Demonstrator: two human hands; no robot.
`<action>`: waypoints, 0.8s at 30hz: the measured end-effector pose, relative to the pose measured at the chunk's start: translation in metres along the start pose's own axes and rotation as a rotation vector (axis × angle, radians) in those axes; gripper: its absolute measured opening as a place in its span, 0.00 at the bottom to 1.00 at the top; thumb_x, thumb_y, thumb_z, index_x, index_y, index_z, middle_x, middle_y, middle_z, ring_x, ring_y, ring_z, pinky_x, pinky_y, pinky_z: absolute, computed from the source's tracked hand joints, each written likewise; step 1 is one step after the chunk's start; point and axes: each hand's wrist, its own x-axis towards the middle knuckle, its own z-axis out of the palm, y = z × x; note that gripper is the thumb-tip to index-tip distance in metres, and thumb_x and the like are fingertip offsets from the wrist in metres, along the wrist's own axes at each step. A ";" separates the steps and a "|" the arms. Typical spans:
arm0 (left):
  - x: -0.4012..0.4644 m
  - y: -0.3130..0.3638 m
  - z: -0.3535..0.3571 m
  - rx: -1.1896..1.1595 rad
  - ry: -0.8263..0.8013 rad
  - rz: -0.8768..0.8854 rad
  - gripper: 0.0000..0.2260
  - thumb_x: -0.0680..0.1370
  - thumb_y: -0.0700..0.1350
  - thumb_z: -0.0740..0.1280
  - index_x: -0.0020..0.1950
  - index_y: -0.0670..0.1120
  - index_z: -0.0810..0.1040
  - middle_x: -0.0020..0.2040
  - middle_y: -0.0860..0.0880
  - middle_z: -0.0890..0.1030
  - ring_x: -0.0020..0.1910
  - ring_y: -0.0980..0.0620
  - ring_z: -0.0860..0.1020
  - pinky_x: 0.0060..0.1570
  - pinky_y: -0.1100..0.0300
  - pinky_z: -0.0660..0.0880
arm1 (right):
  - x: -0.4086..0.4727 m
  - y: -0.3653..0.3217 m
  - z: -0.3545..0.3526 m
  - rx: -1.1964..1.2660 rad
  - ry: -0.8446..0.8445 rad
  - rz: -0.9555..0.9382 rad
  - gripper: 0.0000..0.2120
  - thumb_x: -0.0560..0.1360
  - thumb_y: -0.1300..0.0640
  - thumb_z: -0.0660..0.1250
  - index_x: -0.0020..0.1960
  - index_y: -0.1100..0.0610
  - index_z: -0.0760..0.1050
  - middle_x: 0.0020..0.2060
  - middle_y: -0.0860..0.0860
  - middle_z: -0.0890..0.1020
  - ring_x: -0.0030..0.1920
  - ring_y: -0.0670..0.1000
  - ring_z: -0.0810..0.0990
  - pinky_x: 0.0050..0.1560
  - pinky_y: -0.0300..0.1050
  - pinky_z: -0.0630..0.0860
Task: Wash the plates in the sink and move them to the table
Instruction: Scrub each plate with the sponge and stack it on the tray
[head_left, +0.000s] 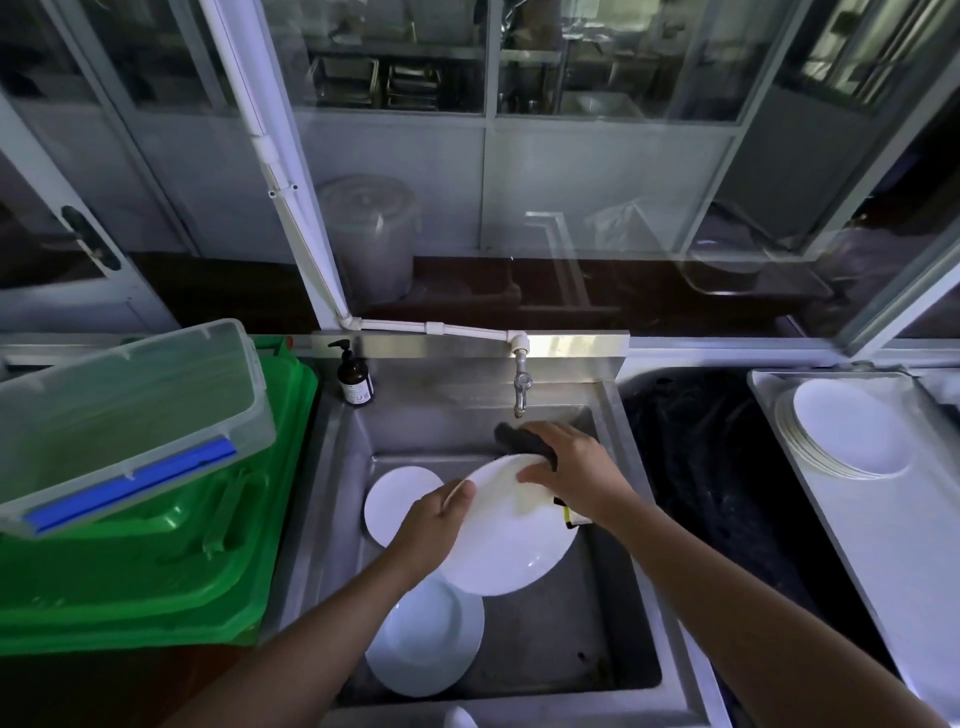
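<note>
The left hand (434, 519) gripped the plate (511, 535) by its left rim, tilting it above the sink (618, 597) so its face was exposed. The right hand (566, 467) pressed a dark cloth (522, 441) on the plate's far rim, apparently scrubbing.

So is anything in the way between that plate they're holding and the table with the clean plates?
Nothing visible blocks it. The held plate only has to pass over the sink's right rim to the table.

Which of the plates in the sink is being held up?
The large plate gripped by the left hand, tilted; the other two lie on the sink bottom.
</note>
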 end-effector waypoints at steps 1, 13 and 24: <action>0.000 -0.002 0.004 -0.074 0.017 -0.052 0.19 0.81 0.68 0.57 0.51 0.59 0.82 0.49 0.56 0.84 0.51 0.53 0.80 0.51 0.57 0.75 | 0.000 0.001 0.002 0.053 0.047 0.025 0.26 0.73 0.48 0.76 0.70 0.48 0.73 0.59 0.47 0.80 0.56 0.50 0.79 0.57 0.46 0.76; 0.008 0.018 0.024 -0.653 0.145 -0.408 0.24 0.83 0.62 0.59 0.55 0.44 0.83 0.50 0.43 0.87 0.47 0.44 0.86 0.43 0.56 0.80 | -0.026 -0.014 0.106 -0.071 0.298 -0.161 0.21 0.83 0.48 0.59 0.75 0.50 0.71 0.74 0.54 0.72 0.75 0.60 0.68 0.73 0.59 0.68; 0.026 0.011 0.015 -0.748 0.150 -0.431 0.27 0.81 0.68 0.59 0.63 0.47 0.80 0.57 0.45 0.85 0.55 0.42 0.84 0.57 0.45 0.80 | -0.090 0.020 0.096 -0.207 0.248 -0.146 0.18 0.84 0.45 0.59 0.73 0.45 0.73 0.74 0.48 0.73 0.75 0.56 0.69 0.67 0.56 0.73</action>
